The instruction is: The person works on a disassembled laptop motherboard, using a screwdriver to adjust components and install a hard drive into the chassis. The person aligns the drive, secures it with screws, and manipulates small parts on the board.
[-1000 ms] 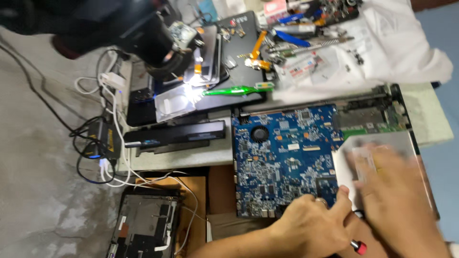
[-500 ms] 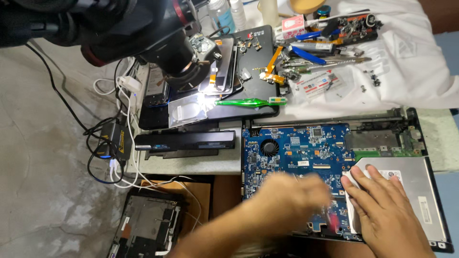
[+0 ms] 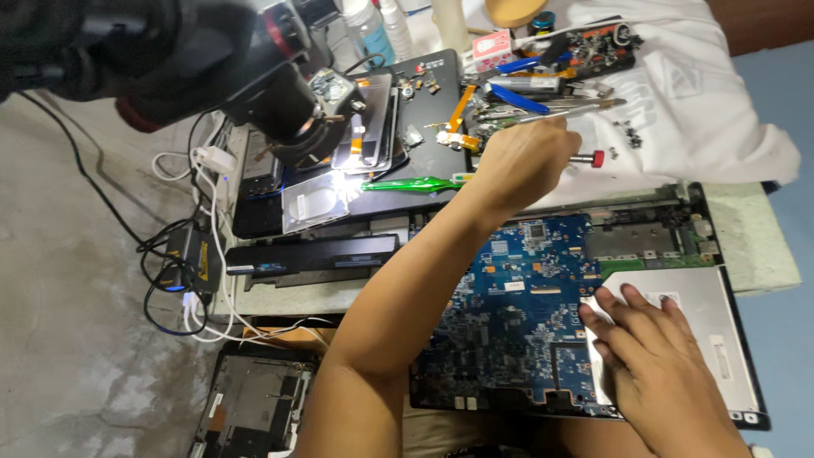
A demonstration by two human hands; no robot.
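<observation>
A stripped laptop base lies on the table with its blue motherboard point(image 3: 517, 314) exposed. My left hand point(image 3: 521, 161) is stretched up over the board to the pile of tools point(image 3: 543, 93) at the back and is closed around a screwdriver with a red end cap point(image 3: 596, 159). My left forearm covers the left part of the board. My right hand point(image 3: 653, 356) lies flat, fingers together, on the silver metal drive point(image 3: 721, 331) at the right of the board, touching its left edge and holding nothing.
A black microscope head point(image 3: 212, 68) with a lit lamp hangs over a phone part at the back left. A green pry tool point(image 3: 407, 183), a black laptop battery point(image 3: 314, 254), tangled cables point(image 3: 182, 271), bottles, a white cloth point(image 3: 704, 110) and another opened device point(image 3: 254, 407) on the floor surround the work.
My left hand has left the motherboard and reached up to the tool pile, now gripping the red-capped screwdriver. My right hand has stayed on the silver drive. The view shifted down.
</observation>
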